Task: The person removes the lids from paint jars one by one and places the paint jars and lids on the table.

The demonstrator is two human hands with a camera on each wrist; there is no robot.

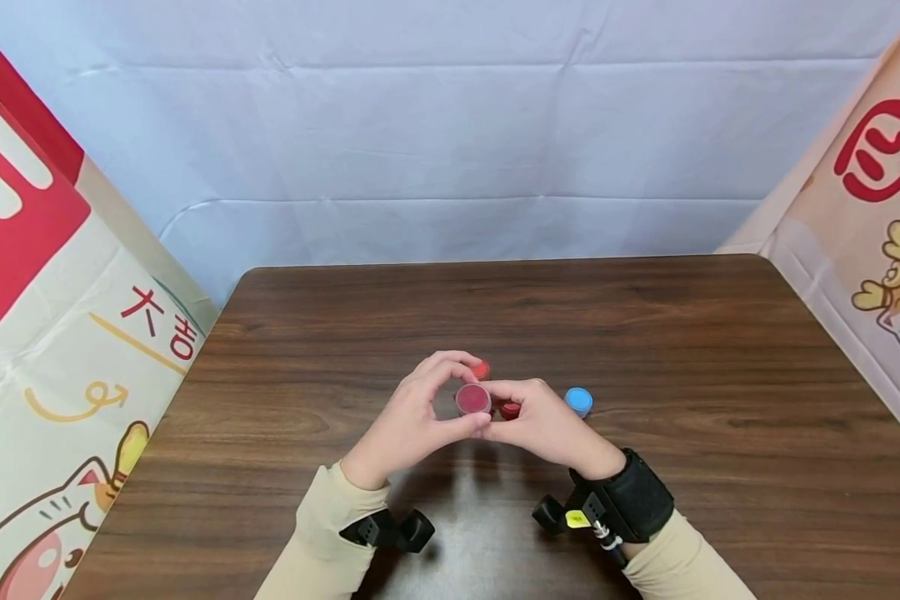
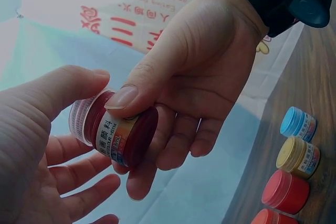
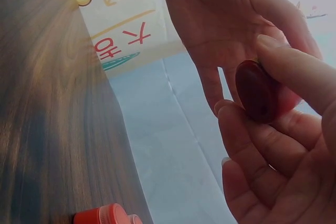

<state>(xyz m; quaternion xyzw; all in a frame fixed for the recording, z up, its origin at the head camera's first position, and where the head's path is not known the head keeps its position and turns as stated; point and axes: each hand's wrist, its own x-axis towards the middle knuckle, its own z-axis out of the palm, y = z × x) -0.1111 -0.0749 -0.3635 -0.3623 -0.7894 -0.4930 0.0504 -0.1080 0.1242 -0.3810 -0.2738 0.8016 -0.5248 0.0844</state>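
A small paint jar [image 2: 126,129] of dark red paint, with a printed label and a clear lid [image 2: 83,119], is held above the table between both hands. My left hand [image 1: 412,408] grips it at the lid end, thumb on the near side and fingers on the far side. With thumb and fingers my right hand [image 1: 543,421] holds the jar's body, the thumb lying across the label. In the right wrist view the jar's dark round base [image 3: 257,92] faces the camera.
On the brown wooden table [image 1: 607,325] stand a blue jar [image 1: 578,401], a golden-yellow jar [image 2: 298,157], a red jar [image 2: 286,191] and an orange-red jar [image 1: 481,369], partly hidden behind the hands in the head view. A pale cloth [image 1: 450,150] hangs behind; printed banners flank the table.
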